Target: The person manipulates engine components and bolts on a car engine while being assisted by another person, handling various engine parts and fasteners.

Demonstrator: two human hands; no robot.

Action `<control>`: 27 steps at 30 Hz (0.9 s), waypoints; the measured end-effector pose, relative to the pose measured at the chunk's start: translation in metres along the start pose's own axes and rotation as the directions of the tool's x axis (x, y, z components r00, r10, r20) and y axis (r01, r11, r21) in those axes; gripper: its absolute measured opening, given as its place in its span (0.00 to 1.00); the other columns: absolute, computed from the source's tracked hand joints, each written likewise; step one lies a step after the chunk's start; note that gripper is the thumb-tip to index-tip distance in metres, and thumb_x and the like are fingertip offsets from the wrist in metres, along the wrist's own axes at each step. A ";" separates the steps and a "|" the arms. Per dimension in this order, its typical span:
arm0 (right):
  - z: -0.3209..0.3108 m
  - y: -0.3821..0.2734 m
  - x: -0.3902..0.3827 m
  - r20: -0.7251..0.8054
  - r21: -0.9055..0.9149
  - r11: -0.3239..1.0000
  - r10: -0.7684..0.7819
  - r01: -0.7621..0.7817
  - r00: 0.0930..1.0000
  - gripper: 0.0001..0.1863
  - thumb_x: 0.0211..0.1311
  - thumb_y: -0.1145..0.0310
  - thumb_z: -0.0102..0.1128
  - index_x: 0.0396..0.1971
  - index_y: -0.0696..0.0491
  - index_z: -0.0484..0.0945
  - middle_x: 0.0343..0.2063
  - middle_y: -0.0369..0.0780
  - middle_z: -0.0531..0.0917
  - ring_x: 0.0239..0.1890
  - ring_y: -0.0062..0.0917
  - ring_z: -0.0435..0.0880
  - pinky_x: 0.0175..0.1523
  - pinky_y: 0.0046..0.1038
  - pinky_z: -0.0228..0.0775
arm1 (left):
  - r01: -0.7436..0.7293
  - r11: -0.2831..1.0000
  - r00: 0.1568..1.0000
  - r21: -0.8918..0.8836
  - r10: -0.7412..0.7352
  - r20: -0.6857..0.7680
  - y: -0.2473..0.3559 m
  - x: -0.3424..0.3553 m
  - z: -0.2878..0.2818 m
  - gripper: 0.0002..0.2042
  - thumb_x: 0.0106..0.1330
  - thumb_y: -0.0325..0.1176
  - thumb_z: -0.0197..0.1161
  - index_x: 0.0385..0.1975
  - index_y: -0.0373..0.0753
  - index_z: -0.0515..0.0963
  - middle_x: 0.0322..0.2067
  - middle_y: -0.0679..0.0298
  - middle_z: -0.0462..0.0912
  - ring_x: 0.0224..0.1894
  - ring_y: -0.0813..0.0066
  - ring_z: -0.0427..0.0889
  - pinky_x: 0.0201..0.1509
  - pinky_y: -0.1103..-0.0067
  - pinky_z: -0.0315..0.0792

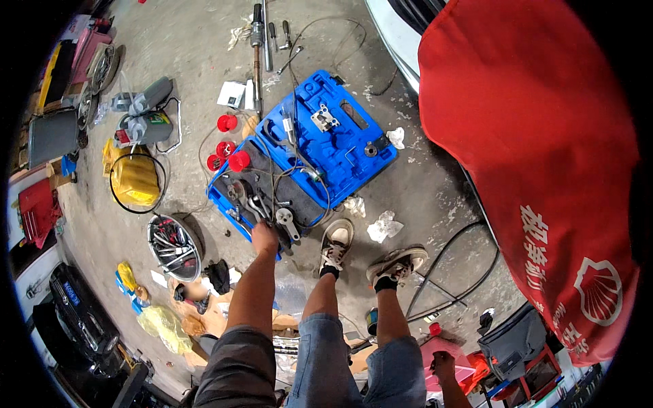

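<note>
My left hand (264, 238) reaches down to the near edge of an unfolded blue plastic tool case (371, 178). Its fingers are closed among the metal tools there, and what they grip is hidden. A chrome ratchet-like tool (255, 203) lies right at the fingertips. To the right of that hand is a grey metal tool with a round head (285, 217). My right hand (443, 366) hangs low at the right, beside my knee and away from the case. Its fingers are curled in shadow, and I cannot make out what is in them. A metal block (324, 118) sits in the case's far half.
Red round caps (227, 122) lie left of the case. A bowl of tools (175, 247) and a yellow bag (135, 179) stand further left. Cables cross the case. A red cover (517, 88) drapes a vehicle at right; a black hose (469, 293) curves near my shoes (398, 263).
</note>
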State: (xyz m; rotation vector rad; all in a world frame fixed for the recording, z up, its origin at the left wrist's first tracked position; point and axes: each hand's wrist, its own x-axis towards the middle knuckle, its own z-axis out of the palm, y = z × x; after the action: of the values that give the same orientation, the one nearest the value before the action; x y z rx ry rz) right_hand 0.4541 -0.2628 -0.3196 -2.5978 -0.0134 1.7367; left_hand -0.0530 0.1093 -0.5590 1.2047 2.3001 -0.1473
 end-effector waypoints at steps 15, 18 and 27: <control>-0.077 -0.075 -0.121 0.187 -0.218 0.947 -0.198 0.237 0.962 0.12 0.61 0.69 0.55 0.42 0.57 0.69 0.27 0.43 0.79 0.26 0.26 0.79 0.27 0.25 0.73 | 0.342 0.913 0.923 -0.223 -0.281 0.265 -0.028 -0.226 -0.345 0.18 0.59 0.38 0.55 0.49 0.46 0.79 0.48 0.50 0.79 0.52 0.52 0.77 0.56 0.65 0.71; -0.100 -0.145 -0.149 0.197 -0.206 0.927 -0.276 0.315 0.941 0.07 0.59 0.71 0.53 0.36 0.56 0.70 0.23 0.41 0.77 0.22 0.26 0.77 0.23 0.25 0.70 | 0.398 0.846 0.916 -0.354 -0.390 0.097 -0.058 -0.248 -0.384 0.18 0.56 0.35 0.54 0.47 0.44 0.80 0.44 0.47 0.80 0.49 0.51 0.79 0.55 0.65 0.72; -0.139 -0.324 -0.211 0.114 -0.086 0.866 -0.484 0.494 0.868 0.05 0.56 0.76 0.49 0.22 0.53 0.72 0.12 0.37 0.74 0.11 0.24 0.72 0.13 0.25 0.61 | 0.552 0.624 0.802 -0.553 -0.580 0.145 -0.123 -0.332 -0.385 0.19 0.54 0.36 0.58 0.46 0.37 0.79 0.49 0.48 0.78 0.53 0.54 0.78 0.56 0.70 0.71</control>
State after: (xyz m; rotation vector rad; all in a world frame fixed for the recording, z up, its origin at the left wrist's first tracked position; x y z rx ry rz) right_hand 0.5028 0.0566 -0.0651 -2.2932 -0.7266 1.6851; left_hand -0.1547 -0.0797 -0.0819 0.1455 2.4255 0.3448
